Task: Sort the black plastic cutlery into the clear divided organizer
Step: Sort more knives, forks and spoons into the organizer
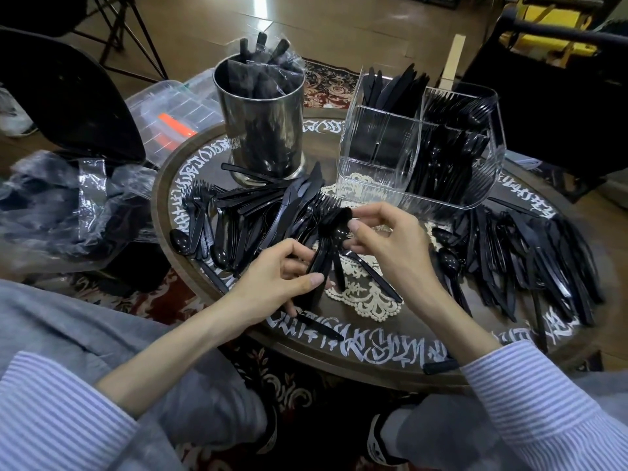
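Spoons being gathered here: the left hand (282, 270) grips a bundle of spoons (328, 246) by the handles, low over the bench (390, 355), while the right hand (387, 232) pinches the bowl ends, fingers curled. Best to square the bowls and nest them tight before lifting to the organizer (421, 144), standing behind, knives and forks already in it.

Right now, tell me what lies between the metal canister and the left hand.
In the head view, a loose heap of black cutlery, forks, knives and spoons, covers the table between the metal canister and the left hand.
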